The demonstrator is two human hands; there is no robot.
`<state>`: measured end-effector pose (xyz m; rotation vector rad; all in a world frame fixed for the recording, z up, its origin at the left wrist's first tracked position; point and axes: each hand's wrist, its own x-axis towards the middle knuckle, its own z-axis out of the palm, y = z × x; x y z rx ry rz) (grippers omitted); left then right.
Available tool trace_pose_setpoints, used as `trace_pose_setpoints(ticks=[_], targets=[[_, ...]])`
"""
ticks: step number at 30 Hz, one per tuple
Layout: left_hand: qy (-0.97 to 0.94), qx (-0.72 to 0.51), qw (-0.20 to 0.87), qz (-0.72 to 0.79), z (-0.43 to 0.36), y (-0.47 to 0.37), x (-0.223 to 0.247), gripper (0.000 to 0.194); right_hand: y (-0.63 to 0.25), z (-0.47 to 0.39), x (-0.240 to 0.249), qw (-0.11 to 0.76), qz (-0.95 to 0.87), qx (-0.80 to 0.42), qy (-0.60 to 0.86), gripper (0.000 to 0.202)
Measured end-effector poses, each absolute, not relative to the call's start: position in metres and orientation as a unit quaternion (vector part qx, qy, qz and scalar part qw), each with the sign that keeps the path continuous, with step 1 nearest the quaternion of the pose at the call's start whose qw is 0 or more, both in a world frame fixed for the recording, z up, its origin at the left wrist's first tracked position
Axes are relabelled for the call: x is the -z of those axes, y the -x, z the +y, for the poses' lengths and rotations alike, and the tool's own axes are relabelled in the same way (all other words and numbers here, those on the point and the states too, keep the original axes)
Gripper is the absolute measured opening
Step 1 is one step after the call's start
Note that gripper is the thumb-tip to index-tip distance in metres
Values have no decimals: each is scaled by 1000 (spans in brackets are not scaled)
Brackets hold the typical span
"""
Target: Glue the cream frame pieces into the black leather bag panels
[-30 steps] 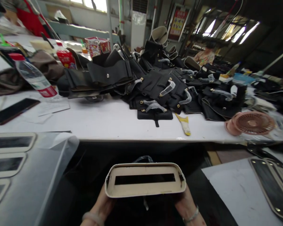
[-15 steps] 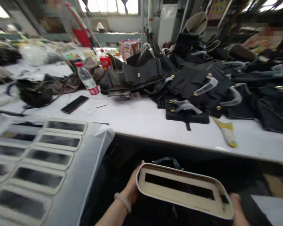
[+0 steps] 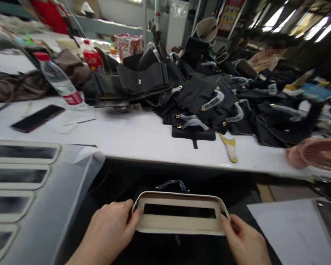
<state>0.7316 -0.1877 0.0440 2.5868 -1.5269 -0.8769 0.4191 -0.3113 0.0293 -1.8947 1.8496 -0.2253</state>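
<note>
Low in front of me is a black handbag [image 3: 179,222] whose cream, round-cornered end faces up, with a dark strip along its middle. My left hand [image 3: 114,222] grips the left end of the cream rim, thumb on the inner side. At the opposite end my right hand [image 3: 244,239] pinches the rim between thumb and fingers. A plastic-wrapped handle [image 3: 172,183] shows just behind the far rim. The lower part of the bag blends into the dark area below.
Cream frames with dark centres [image 3: 15,176] lie on a sheet-covered surface at left. The white table [image 3: 135,138] bears a phone [image 3: 38,117], a water bottle [image 3: 60,81], black bag pieces [image 3: 195,92], a yellow-and-white piece [image 3: 230,148] and a pink fan [image 3: 317,152]. A person sits far right.
My view has swung right, bringing the pink fan in. The bag's cream end now sits more level, and both hands show more fully, gripping its two ends.
</note>
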Motion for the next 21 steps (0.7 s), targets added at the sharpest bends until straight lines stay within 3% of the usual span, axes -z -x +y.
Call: trace_pose_setpoints(ticks=[4,16,21], targets=[[-814,306,-58,-491,-195,-728,-34,40,-426,-310,-28,214,653,128,715,48],[-827,326,-72,-453,-201,-725,-25,42,-433,-317,-25,108,611,139,772,38],[-827,334,-66,-447,-199,-723,-25,43,-432,-321,-24,121,603,141,776,38]])
